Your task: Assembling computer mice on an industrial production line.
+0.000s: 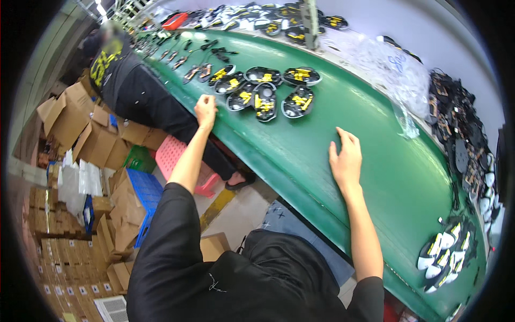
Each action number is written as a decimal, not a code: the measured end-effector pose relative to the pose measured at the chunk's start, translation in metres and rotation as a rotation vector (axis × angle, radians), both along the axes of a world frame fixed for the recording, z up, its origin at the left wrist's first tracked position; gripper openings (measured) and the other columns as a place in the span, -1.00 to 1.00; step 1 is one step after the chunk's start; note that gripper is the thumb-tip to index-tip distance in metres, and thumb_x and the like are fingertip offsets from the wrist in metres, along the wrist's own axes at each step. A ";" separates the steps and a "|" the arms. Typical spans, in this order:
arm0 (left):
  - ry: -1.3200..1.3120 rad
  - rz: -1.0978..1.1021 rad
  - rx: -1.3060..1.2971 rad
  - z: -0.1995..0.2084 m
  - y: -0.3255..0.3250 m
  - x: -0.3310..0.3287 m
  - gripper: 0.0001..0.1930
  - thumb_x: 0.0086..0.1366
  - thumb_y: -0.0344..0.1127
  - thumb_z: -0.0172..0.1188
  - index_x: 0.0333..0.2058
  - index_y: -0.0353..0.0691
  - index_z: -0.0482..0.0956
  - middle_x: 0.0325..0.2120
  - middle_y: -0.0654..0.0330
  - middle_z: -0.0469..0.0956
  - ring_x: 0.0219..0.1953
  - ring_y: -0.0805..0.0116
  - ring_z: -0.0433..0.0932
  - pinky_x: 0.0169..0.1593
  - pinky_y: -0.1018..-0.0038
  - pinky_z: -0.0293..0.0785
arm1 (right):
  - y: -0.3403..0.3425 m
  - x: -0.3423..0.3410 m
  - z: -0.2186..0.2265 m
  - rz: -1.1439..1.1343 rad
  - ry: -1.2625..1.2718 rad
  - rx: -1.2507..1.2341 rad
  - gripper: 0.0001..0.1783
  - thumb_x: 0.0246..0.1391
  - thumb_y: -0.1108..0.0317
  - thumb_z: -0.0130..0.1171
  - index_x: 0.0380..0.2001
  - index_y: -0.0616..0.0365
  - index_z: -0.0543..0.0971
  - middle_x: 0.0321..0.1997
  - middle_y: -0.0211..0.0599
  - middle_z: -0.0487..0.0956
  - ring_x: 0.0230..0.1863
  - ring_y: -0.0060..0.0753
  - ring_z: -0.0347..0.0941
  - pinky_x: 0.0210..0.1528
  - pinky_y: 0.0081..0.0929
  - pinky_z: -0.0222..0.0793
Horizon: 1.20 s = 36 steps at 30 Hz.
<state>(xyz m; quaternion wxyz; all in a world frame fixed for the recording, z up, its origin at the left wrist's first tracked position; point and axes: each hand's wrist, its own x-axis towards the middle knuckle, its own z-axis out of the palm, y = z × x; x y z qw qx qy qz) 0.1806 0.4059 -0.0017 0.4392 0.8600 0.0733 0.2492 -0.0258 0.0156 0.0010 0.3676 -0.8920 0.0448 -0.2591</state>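
My left hand (206, 111) is over the near edge of the green work surface (300, 145), its fingers curled closed; whatever they may hold is hidden. Just beyond it lies a cluster of black oval shells (265, 103) with yellow parts inside, some touching one another. One such shell (298, 102) sits at the cluster's right side, nearest to my right hand. My right hand (346, 158) hovers over or rests on the green surface with fingers apart and nothing in them; contact I cannot tell.
Small dark parts with cables (206, 51) lie farther along the surface. More black-and-white shells (445, 252) are grouped at the right. A clear plastic bag (397, 70) and dark parts (456, 118) fill the back ledge. At left are a co-worker (145, 88), a pink stool (174, 155) and cardboard boxes (70, 112).
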 end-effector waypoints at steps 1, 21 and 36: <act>-0.011 -0.020 -0.013 -0.002 0.005 0.000 -0.76 0.23 -0.24 0.12 -0.45 -0.32 0.55 -0.63 0.20 0.55 -0.65 0.45 0.50 -0.48 0.47 0.43 | 0.002 0.000 0.001 0.007 -0.011 0.007 -0.57 0.01 0.46 0.16 0.01 0.24 0.48 -0.03 -0.01 0.50 0.05 -0.05 0.42 0.09 -0.27 0.38; -0.073 0.088 0.275 0.043 0.005 0.036 -0.62 0.10 -0.11 0.26 -0.23 -0.30 0.51 -0.30 -0.02 0.60 -0.19 0.07 0.57 -0.08 0.30 0.44 | 0.008 -0.007 0.002 -0.013 -0.048 -0.308 -0.64 0.01 0.50 0.10 -0.08 0.36 0.49 0.01 -0.09 0.53 0.08 -0.11 0.39 0.12 -0.30 0.34; 0.230 -0.364 0.852 0.039 -0.111 -0.002 -0.23 0.19 0.44 -0.10 0.24 0.11 0.30 0.35 -0.03 0.03 0.41 -0.04 -0.12 0.28 -0.15 0.00 | 0.002 -0.017 -0.003 -0.024 -0.010 -0.380 -0.66 0.06 0.49 0.09 -0.07 0.37 0.50 0.06 -0.05 0.51 0.14 -0.11 0.37 0.17 -0.30 0.31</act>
